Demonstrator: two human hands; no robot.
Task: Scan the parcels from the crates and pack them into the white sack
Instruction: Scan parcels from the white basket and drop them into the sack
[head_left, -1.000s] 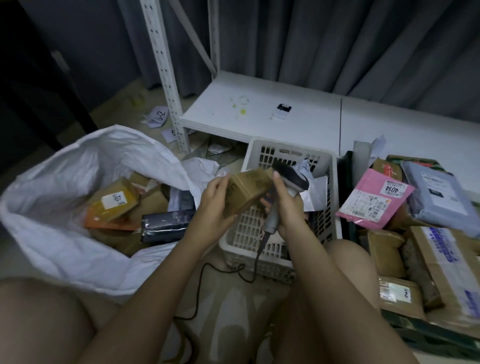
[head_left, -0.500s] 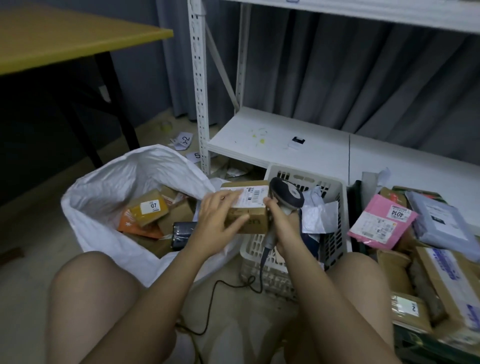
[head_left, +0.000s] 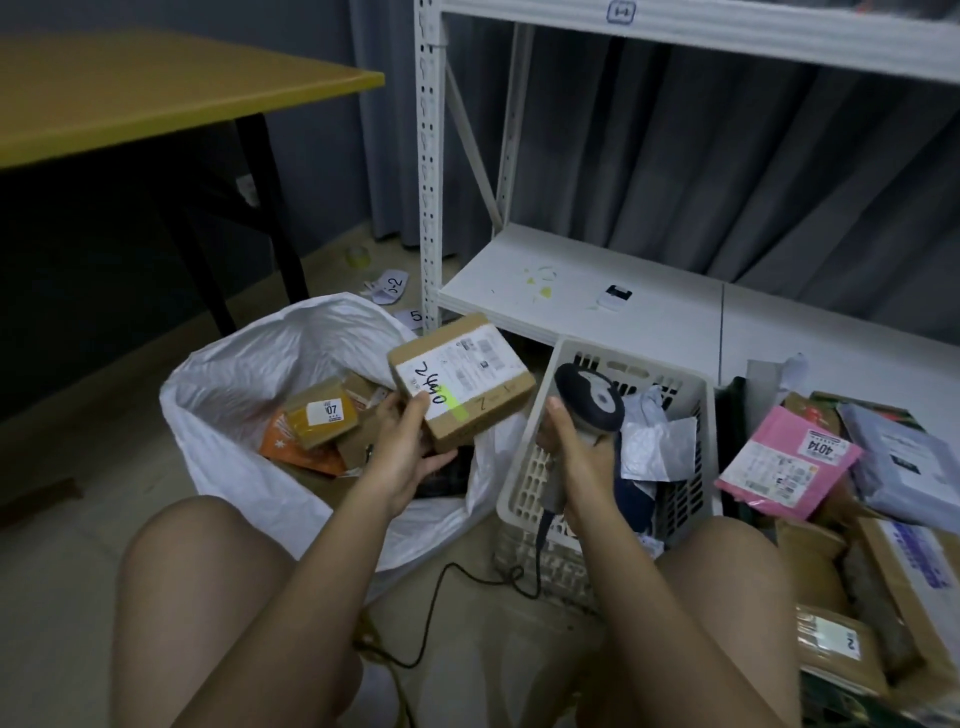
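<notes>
My left hand (head_left: 402, 457) grips a small brown cardboard box (head_left: 461, 382), thumb pressed on its white paper label, fingers curled underneath. The box is rectangular, tilted, with handwritten black digits and a strip of green highlighter on the label. It sits above the right edge of the open white sack (head_left: 249, 364), a crinkled woven plastic bag on the floor to my left. Inside the sack lie a yellowish taped box (head_left: 319, 415) with a "07" sticker and an orange flat packet (head_left: 296, 449). My right hand (head_left: 574, 457) is wrapped around the handle of a barcode scanner (head_left: 589, 402), its rounded dark head turned toward the box; a thin black cable (head_left: 441, 587) trails down across the floor. Just behind the scanner is a white slotted plastic crate (head_left: 530, 478) holding crumpled silver-grey mailers. Far right, a second crate holds a glossy pink mailer (head_left: 784, 462), a grey poly bag (head_left: 904, 457) and brown cartons.
</notes>
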